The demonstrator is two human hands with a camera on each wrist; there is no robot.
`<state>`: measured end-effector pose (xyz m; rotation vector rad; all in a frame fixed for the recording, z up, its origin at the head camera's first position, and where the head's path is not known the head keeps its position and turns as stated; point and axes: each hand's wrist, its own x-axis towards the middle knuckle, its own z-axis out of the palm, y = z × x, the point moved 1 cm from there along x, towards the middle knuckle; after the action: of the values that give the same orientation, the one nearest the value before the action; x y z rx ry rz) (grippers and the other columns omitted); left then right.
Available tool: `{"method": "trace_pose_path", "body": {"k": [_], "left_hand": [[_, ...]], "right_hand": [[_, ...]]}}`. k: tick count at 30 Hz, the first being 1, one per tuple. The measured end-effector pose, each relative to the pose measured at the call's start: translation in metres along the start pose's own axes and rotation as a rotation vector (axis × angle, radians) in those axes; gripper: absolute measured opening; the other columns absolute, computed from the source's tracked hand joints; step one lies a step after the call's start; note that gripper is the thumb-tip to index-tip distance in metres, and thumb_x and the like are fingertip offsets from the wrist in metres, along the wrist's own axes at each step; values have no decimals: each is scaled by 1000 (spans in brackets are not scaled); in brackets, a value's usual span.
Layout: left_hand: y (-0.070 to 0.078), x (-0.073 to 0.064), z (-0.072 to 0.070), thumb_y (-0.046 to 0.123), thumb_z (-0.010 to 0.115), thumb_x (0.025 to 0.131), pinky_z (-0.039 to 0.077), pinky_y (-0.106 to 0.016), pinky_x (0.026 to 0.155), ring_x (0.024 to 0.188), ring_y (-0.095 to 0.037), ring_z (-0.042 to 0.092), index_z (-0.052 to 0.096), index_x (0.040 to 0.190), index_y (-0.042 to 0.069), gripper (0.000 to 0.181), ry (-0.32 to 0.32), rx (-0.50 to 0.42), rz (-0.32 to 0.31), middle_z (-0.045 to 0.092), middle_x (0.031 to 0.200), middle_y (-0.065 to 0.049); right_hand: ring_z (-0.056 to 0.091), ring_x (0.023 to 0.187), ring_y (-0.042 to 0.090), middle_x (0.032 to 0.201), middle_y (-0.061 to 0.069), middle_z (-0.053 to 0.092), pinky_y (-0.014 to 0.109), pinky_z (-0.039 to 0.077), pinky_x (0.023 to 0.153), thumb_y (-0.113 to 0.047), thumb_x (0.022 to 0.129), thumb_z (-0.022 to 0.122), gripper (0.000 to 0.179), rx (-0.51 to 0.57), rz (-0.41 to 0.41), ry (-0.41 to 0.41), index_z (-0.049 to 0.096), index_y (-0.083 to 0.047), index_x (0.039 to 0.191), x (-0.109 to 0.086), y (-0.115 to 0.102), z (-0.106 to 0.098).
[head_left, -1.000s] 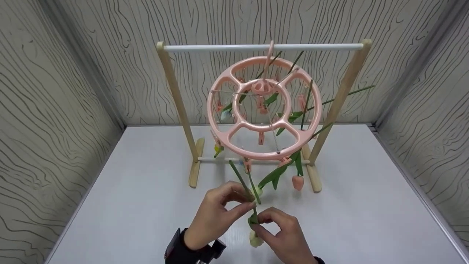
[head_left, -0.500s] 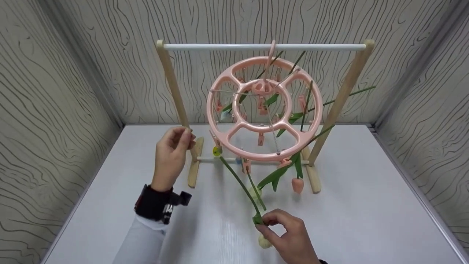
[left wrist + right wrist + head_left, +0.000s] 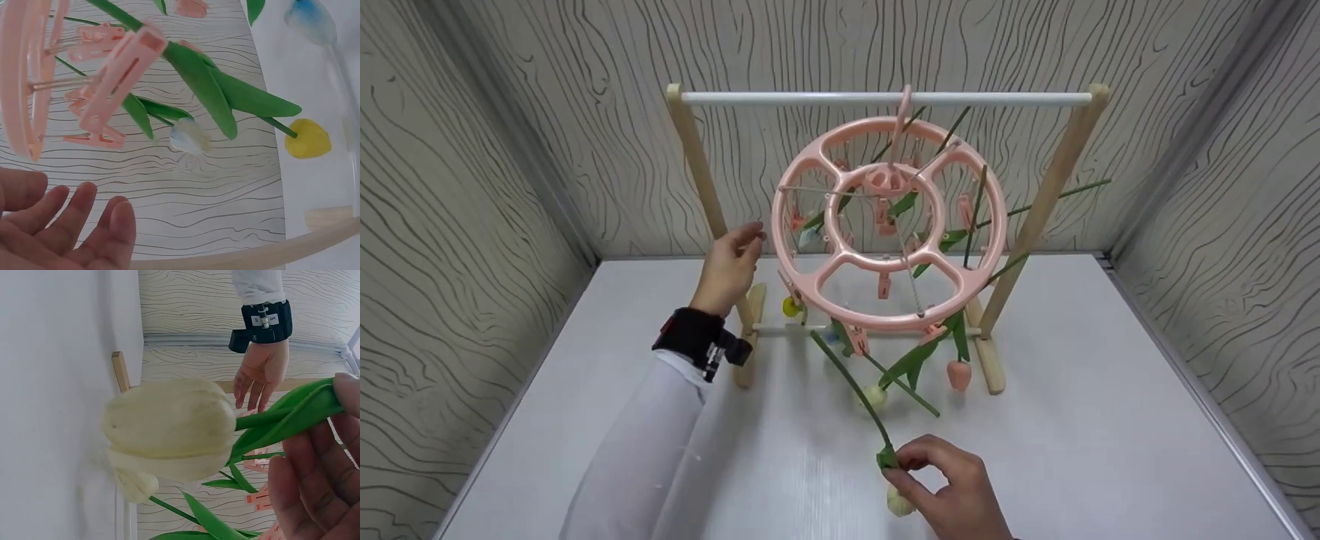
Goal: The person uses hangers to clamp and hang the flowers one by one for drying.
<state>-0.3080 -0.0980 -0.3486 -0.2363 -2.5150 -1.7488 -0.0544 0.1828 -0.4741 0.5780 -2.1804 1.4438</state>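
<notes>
The cream tulip (image 3: 900, 501) hung low over the white table (image 3: 1110, 450), near its front edge, bloom down by the palm and its green stem (image 3: 851, 386) slanting up and back to the pink round peg hanger (image 3: 889, 223). The right hand (image 3: 952, 491) pinched that stem between thumb and fingertips just above the bloom; the right wrist view showed the pale bloom (image 3: 171, 430) big in front, the leaf (image 3: 292, 419) pressed under the fingers (image 3: 315, 478). Up at the rack, the left hand (image 3: 731, 262) reached in beside the left wooden post (image 3: 701, 176), fingers loose and straight, holding nothing, close to the hanger's rim. From the left wrist view those fingers (image 3: 73, 230) sat just below a pink peg (image 3: 118, 79), apart from it. A yellow tulip (image 3: 790, 306), an orange tulip (image 3: 958, 373) and a second cream tulip (image 3: 872, 397) dangled under the ring. The hanger hung from the white crossbar (image 3: 810, 97).
</notes>
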Motion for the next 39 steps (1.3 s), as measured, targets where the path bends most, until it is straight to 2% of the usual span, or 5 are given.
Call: {"method": "trace_pose_path", "body": {"k": [9,18,26,33,39], "left_hand": [[7,24,9,11,47,127,49,-50,139,173,-41,49,35,183,1,58,-123,-52,-7,44,187,-23],[15,31,15,8,54,124,43,-54,142,175,-41,45,38,184,8,62,-118,-58,1,47,186,-21],[11,23,20,6,57,122,50,-56,137,163,-48,58,47,177,-2,56,-87,-76,79,63,168,-33],[4,15,19,11,67,119,36,-62,145,173,-47,45,48,176,0,61,-112,-57,133,55,178,-29],[6,6,18,12,65,121,51,-57,136,156,-44,65,60,167,-1,48,-132,-40,153,70,161,-30]], "right_hand": [[78,87,5,93,7,83,22,68,80,13,92,90,27,19,-35,-3,82,-9,106,-3,-4,-4],[77,86,5,92,7,83,18,66,80,15,91,91,29,21,-64,19,82,-9,105,-7,-1,-7],[77,86,5,92,9,82,16,66,81,18,89,90,31,35,-65,33,82,-7,106,-11,3,-11],[78,84,8,90,12,81,14,64,80,23,82,91,37,40,-142,47,81,-4,105,-14,8,-10],[77,84,8,90,11,81,14,63,80,23,84,90,35,32,-116,54,81,-4,104,-16,7,-11]]}}
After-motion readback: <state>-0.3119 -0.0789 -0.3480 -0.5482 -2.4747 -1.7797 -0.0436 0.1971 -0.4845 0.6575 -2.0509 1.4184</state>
